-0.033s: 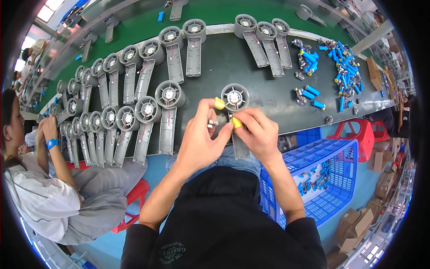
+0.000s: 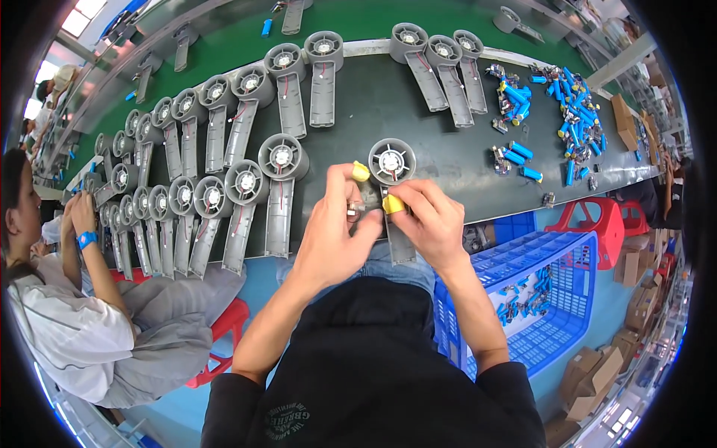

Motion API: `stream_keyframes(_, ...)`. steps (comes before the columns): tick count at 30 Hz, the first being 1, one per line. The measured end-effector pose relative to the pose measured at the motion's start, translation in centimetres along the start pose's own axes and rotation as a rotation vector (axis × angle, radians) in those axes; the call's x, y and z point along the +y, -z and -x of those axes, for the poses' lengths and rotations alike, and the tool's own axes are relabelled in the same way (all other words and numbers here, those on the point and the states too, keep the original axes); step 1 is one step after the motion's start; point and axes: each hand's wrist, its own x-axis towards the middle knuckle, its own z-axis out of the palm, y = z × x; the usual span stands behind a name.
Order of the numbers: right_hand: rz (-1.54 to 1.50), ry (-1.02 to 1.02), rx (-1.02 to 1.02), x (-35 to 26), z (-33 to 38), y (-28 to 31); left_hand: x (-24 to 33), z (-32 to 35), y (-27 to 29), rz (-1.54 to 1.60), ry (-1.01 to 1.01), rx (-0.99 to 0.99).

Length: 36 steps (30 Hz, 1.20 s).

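A grey handheld fan housing (image 2: 393, 160) lies in front of me at the table edge, its open handle (image 2: 401, 246) pointing toward my body. My left hand (image 2: 332, 235) is beside it on the left, with a small grey-white part (image 2: 355, 209) held in its curled fingers; the part's kind is not clear. My right hand (image 2: 432, 222) is closed over the handle's upper end, fingertips pinched. What they grip is hidden. Yellow finger covers (image 2: 361, 172) show on a finger of each hand.
Rows of similar fan housings (image 2: 212, 196) stand on the left and back of the dark table. Blue battery cells with small boards (image 2: 575, 119) are heaped at right. A blue crate (image 2: 556, 340) stands below, beside red stools (image 2: 594, 224). A co-worker (image 2: 82, 313) sits at left.
My left hand has shifted slightly left, and its thumb has drawn back from the right fingertips. My right hand stays almost in place over the handle.
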Motion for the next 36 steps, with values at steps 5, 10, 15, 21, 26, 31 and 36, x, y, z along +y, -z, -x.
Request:
stream_keyframes(5,-0.017,-0.005,0.04,0.2,0.2,-0.4,-1.1,0.6,0.2,-0.073,-0.066,0.012)
stream_keyframes(10,-0.116,-0.127,0.009,0.1,0.2,-0.3,-1.5,0.5,-0.8,-0.067,-0.121,0.192)
stream_keyframes(15,-0.097,-0.106,-0.019,0.2,0.2,-0.2,-1.3,0.5,-0.7,-0.089,-0.133,0.137)
stream_keyframes(21,-0.149,-0.152,-0.016,0.2,0.3,-0.2,-0.7,1.2,-0.5,0.018,-0.157,0.067)
stream_keyframes(26,-0.228,-0.141,0.003,0.3,0.4,-0.3,-1.3,1.2,-0.3,-0.122,-0.206,0.114)
stream_keyframes(31,-0.224,-0.122,-0.01,0.2,0.3,-0.4,-2.1,1.0,-0.8,-0.168,-0.306,0.128)
stream_keyframes(36,-0.216,-0.123,-0.014,0.1,0.4,-0.4,-2.1,1.2,-0.9,-0.22,-0.299,0.112)
